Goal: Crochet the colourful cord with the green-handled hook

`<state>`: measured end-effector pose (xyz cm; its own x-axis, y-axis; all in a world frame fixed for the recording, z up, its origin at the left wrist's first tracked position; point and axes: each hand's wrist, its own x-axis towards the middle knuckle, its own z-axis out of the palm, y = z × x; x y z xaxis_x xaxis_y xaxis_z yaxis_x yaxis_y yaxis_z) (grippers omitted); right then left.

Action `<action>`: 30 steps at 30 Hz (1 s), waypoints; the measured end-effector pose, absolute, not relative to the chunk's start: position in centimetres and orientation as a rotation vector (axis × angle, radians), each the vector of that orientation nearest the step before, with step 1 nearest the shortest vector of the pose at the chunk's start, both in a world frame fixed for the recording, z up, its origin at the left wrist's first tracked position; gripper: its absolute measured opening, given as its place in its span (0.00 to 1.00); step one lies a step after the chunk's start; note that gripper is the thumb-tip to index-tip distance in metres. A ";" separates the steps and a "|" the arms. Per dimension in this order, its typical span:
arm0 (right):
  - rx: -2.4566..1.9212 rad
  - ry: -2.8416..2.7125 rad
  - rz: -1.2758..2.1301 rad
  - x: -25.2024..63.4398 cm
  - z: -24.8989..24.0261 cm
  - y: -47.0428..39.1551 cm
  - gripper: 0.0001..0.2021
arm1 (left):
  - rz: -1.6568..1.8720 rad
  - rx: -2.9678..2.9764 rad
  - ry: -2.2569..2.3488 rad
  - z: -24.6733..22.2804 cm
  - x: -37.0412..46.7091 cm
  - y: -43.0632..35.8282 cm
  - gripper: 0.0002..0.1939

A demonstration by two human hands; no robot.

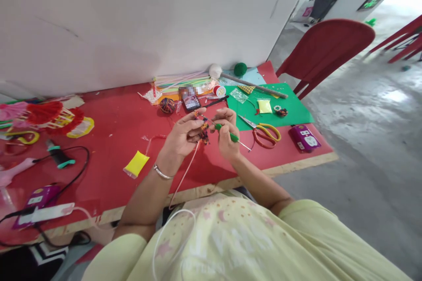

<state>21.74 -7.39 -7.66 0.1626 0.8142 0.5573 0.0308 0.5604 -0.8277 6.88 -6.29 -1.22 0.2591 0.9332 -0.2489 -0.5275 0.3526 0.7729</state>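
Observation:
Between the fingers of my left hand (pixel 184 134) is a small multicoloured crocheted piece (pixel 205 131), dark with orange and purple flecks. My right hand (pixel 227 134) is closed around the green handle of a crochet hook (pixel 233 137). One thin metal end of the hook points at the crocheted piece; the other sticks out below my hand. Whether the tip sits inside a stitch is too small to tell. A pale pink cord (pixel 189 167) hangs below my left hand. Behind my hands lies a ball of multicoloured yarn (pixel 167 105).
Scissors (pixel 262 131) lie open right of my hands, near a purple power socket (pixel 305 137). A phone (pixel 190 99), thread spool (pixel 219 91) and yellow packet (pixel 136 163) are around me. A glue gun (pixel 20 169) and cables (pixel 86 162) are at left. A red chair (pixel 329 48) stands at right.

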 end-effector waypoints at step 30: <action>-0.479 -2.102 0.295 30.2 -3.0 -5.5 0.09 | 0.906 0.934 0.909 -0.3 5.2 -5.1 0.21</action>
<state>30.25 -5.51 -3.04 -0.4927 0.4454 0.7476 0.2225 0.8950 -0.3866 5.21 -5.08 -0.30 0.3355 0.9133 -0.2308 -0.2286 0.3166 0.9206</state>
